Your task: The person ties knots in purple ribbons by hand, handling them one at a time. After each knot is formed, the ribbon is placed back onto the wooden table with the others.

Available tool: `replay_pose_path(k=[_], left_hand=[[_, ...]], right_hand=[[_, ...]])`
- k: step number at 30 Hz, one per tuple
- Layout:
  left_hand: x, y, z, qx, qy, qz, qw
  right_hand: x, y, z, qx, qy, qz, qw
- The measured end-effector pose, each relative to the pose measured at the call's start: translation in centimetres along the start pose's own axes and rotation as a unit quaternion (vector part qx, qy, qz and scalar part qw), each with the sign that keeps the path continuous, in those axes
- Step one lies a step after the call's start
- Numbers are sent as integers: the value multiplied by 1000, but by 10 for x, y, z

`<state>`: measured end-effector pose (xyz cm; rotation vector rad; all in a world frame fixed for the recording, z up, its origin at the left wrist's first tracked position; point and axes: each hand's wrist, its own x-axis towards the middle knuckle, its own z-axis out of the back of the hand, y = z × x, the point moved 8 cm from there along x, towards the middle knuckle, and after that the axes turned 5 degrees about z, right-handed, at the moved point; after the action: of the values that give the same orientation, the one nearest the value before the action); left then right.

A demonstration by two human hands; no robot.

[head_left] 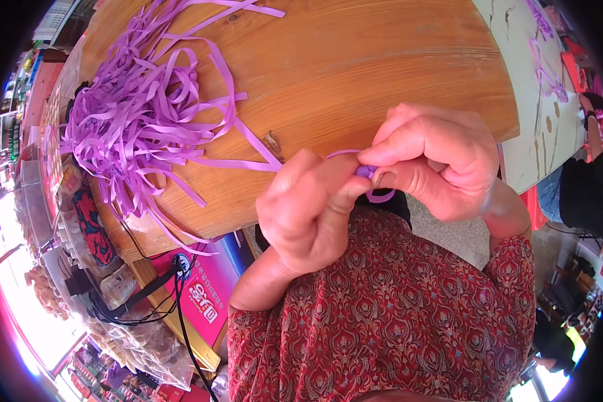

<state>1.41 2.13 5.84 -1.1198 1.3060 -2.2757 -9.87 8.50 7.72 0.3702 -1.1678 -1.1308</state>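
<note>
Close in front of my body, above the near edge of the wooden table (382,74), my left hand (308,211) and my right hand (442,161) meet fingertip to fingertip. Both are closed in a pinch on a purple ribbon (367,172), bunched into a small knot or fold between them. A short loop of it hangs below my right thumb, and a thin strip shows above. The fingers hide most of it. Left of my left hand lies a large tangled heap of purple ribbons (134,114); one strand runs right and ends near that hand.
A white marbled table (549,127) at the right carries more purple ribbon pieces (549,77). Another person (576,191) is partly visible there. At the left, black cables (174,281) hang over a pink printed box (211,295), beside clear plastic bags (141,348).
</note>
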Motion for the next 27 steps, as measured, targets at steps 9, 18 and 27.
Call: replay_pose_path(k=[9, 18, 27], left_hand=[[-10, 35, -12, -287, 6, 202, 936], [-19, 46, -19, -482, 36, 291, 826], [-19, 42, -20, -493, 0, 298, 817]], right_hand=[[5, 5, 1, -44, 15, 34, 998], [7, 1, -3, -47, 19, 15, 999], [9, 9, -1, -150, 6, 103, 983]])
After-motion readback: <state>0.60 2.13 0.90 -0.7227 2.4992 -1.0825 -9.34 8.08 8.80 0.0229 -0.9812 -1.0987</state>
